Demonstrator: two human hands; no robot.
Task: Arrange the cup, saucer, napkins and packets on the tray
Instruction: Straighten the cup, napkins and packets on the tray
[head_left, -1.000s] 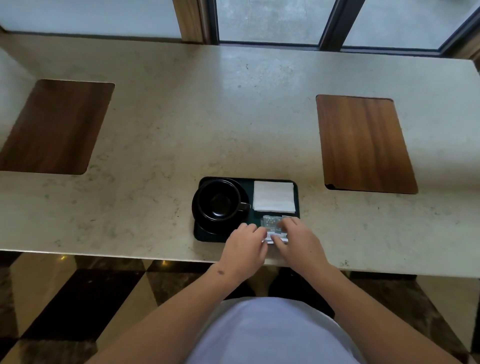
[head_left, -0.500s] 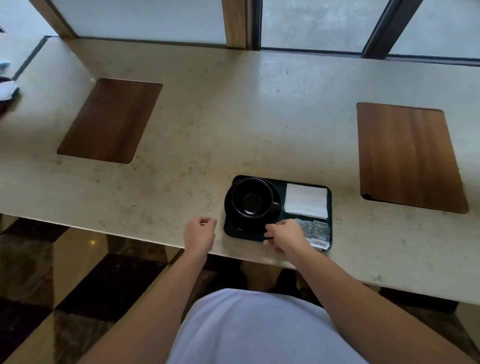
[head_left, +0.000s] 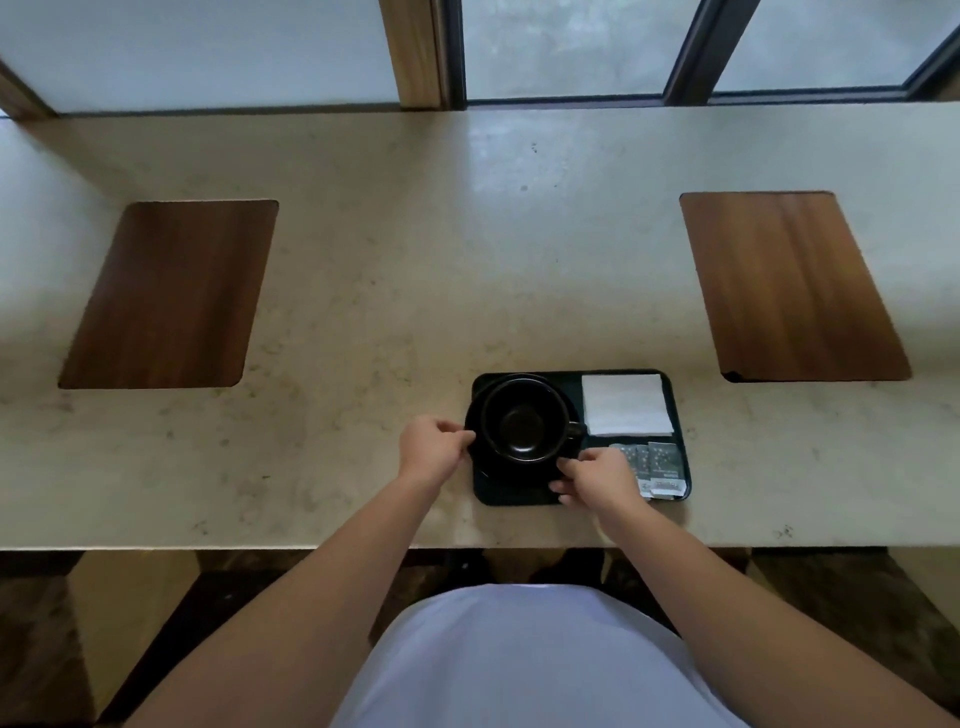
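Soft daylight from the windows (head_left: 566, 47) (edges bowed, slightly blurred).

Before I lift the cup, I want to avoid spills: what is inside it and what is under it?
The cup looks empty, only its dark glossy bottom showing. It sits on the black saucer on the tray. The saucer's centre beneath the cup is hidden.

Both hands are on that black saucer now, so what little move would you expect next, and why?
Probably a slight nudge of the saucer to the right. The left hand and right hand pinch its opposite edges, the cup sits on it, and its left edge overhangs the tray. The napkins and packets already lie tidy.
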